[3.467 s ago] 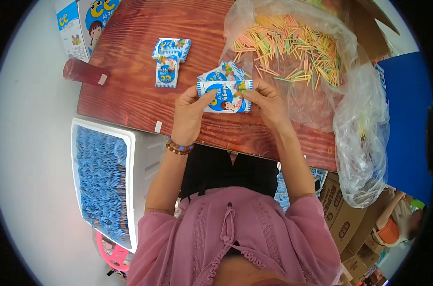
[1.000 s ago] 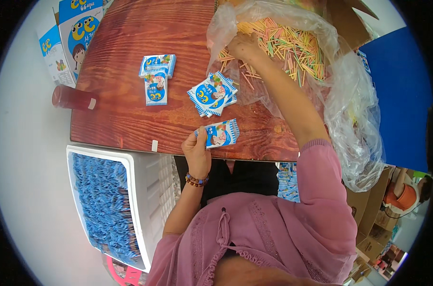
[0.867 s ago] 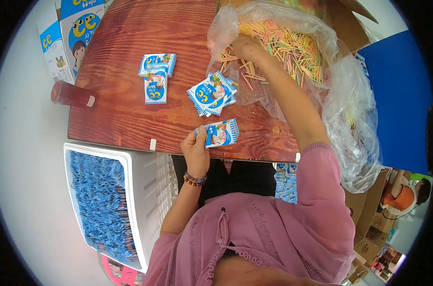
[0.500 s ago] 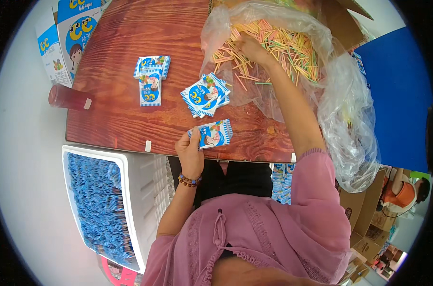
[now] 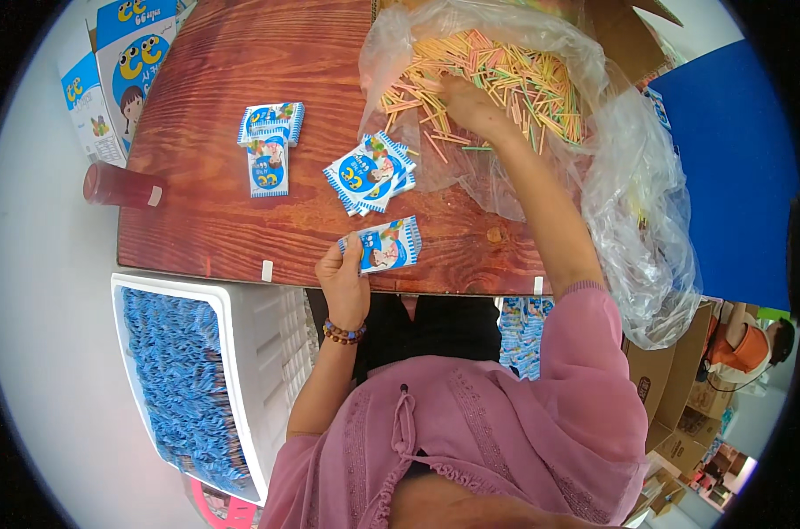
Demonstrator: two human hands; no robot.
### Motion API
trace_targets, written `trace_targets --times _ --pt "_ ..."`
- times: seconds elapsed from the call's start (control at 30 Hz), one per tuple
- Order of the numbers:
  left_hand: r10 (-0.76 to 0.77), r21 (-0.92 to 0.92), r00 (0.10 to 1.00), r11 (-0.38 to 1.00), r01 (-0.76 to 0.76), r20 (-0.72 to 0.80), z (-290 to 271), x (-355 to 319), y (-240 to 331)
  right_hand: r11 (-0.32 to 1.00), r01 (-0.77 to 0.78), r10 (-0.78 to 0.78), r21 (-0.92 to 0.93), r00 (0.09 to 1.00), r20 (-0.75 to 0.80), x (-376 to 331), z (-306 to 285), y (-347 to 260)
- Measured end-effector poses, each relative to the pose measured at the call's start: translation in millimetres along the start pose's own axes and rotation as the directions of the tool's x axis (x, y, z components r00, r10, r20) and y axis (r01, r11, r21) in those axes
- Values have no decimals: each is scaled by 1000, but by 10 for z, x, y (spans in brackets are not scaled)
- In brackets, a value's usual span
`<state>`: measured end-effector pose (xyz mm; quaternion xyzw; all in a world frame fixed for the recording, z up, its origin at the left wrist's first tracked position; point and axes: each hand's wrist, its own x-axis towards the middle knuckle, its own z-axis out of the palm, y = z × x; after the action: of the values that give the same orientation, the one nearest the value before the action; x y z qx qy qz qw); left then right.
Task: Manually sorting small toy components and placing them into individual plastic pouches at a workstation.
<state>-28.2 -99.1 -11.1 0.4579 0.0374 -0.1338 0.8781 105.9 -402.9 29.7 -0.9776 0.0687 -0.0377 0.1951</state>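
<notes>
In a pale-walled room, a reddish-brown wood-grain table point(image 5: 197, 225) spans the work area, with a blue panel point(image 5: 730, 194) at its right and brown cartons point(image 5: 664, 353) and another person point(image 5: 745, 348) beyond the near right corner. A clear bag point(image 5: 642, 264) lies spread at the far right, its slack hanging over the table's edge. At near left, a white bin point(image 5: 245, 388) is crowded with blue packets, apparently the bulk of what is done. A red cylinder point(image 5: 118, 187) juts past the left edge. The right hand point(image 5: 472, 104) reaches into the bag, fingers partly hidden; its grip cannot be told. The left hand point(image 5: 342, 282) pinches one end of a packet point(image 5: 389, 245) above the near edge. Beyond it lie a left pile point(image 5: 267, 163) and a fanned middle pile point(image 5: 369, 176), a modest batch. Smallest, pastel sticks point(image 5: 536, 84) lie loose in quantity on the bag, so much seems left.
</notes>
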Motion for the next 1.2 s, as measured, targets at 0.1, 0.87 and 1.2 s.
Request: trace_targets --times 0.1,0.87,1.2 --pt "-6 -5 1000 1000 6 3 1 7 -6 994 -17 27 -106 995 93 25 -10 -133" --pt "6 -27 1000 1000 -6 -15 117 4 56 466 65 173 882 971 -163 -427 255 388" --pt "12 -25 1000 1000 -12 -14 145 6 29 718 161 153 677 913 -379 -542 423 439"
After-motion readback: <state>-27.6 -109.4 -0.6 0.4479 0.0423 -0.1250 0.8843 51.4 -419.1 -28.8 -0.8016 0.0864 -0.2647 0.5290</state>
